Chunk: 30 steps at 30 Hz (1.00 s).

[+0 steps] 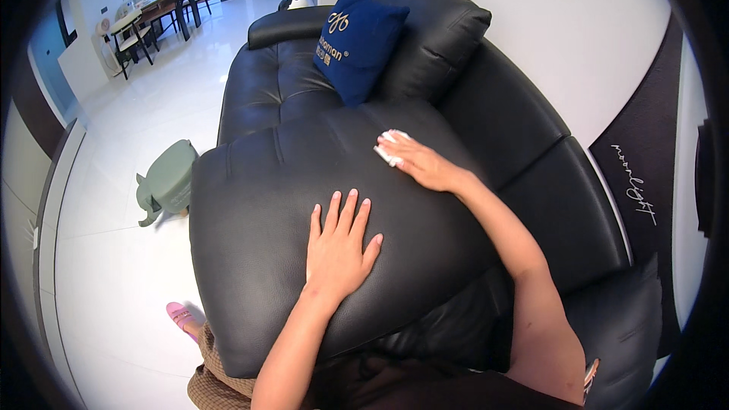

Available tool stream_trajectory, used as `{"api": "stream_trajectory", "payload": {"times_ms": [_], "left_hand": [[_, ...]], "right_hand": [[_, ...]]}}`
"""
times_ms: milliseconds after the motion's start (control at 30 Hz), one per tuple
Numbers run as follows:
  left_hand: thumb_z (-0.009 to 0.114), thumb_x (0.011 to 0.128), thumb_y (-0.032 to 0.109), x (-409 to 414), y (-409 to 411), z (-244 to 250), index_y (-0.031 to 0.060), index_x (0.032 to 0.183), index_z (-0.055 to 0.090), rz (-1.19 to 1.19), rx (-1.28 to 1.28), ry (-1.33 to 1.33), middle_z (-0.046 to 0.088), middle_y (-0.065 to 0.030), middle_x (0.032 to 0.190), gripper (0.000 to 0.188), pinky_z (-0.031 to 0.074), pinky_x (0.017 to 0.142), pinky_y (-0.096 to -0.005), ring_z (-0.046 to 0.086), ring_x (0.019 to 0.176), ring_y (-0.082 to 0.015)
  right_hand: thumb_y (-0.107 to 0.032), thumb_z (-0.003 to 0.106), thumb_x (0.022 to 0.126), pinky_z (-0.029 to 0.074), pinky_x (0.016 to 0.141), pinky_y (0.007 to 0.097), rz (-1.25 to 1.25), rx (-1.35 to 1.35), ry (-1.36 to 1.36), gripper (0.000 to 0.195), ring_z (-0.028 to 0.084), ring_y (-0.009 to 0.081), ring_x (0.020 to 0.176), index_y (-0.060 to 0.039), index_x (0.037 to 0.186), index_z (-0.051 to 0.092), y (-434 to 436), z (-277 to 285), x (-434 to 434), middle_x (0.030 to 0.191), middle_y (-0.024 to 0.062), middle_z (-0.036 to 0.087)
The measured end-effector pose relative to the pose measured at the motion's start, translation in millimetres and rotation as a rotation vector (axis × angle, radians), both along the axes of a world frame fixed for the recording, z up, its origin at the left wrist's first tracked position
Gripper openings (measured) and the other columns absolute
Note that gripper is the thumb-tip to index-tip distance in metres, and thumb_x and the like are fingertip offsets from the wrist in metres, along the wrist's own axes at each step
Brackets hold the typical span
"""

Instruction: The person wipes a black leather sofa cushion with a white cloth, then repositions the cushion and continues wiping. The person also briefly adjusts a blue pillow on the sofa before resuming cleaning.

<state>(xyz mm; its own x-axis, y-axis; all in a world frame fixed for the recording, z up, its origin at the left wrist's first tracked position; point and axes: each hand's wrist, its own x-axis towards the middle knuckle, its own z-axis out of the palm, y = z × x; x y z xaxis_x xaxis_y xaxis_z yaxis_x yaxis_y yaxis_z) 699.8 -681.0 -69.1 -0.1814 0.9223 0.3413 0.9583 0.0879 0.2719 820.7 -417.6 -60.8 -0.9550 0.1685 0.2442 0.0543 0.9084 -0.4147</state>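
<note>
A large black leather sofa cushion lies raised across the black sofa before me. My left hand rests palm down on it, fingers spread, holding nothing. Farther up and to the right, my right hand presses a crumpled white cloth or wipe flat against the leather, its fingers over the cloth. Beyond the hands, a blue throw pillow with gold print leans on a black back cushion.
A green animal-shaped stool stands on the white floor left of the sofa. Farther off are a dining table, chairs and a white fan. A white wall runs behind the sofa, and another black cushion lies at lower right.
</note>
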Motion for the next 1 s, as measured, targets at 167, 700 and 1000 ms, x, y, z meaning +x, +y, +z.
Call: {"api": "stream_trajectory", "payload": {"times_ms": [167, 700, 1000], "left_hand": [[0.049, 0.093, 0.039, 1, 1, 3, 0.0081, 0.141, 0.044, 0.003, -0.024, -0.008, 0.036, -0.0137, 0.150, 0.057, 0.018, 0.115, -0.0525, 0.027, 0.142, -0.0326], [0.051, 0.092, 0.041, 0, 4, -1, 0.0099, 0.142, 0.043, -0.009, -0.023, -0.048, 0.034, -0.0121, 0.151, 0.059, 0.017, 0.115, -0.0542, 0.027, 0.142, -0.0315], [0.049, 0.093, 0.041, -1, 5, -4, 0.0102, 0.142, 0.043, -0.005, -0.002, -0.047, 0.033, -0.0112, 0.152, 0.058, 0.018, 0.115, -0.0537, 0.026, 0.142, -0.0310]], "right_hand": [[-0.019, 0.039, 0.101, 0.014, 0.119, 0.0387, -0.198, -0.014, -0.020, 0.042, 0.022, 0.0311, 0.145, -0.0019, 0.139, 0.045, 79, -17, -9, 0.151, 0.0145, 0.037], [-0.038, 0.045, 0.098, 0.043, 0.096, 0.0417, -1.211, -0.397, -0.070, 0.048, 0.057, 0.0357, 0.117, -0.0004, 0.120, 0.062, 220, -77, 2, 0.126, 0.0227, 0.060], [-0.034, 0.052, 0.095, 0.048, 0.083, 0.0450, -0.899, -0.181, 0.052, 0.037, 0.064, 0.0398, 0.097, -0.0012, 0.101, 0.068, 165, -48, 9, 0.100, 0.0239, 0.067]]}}
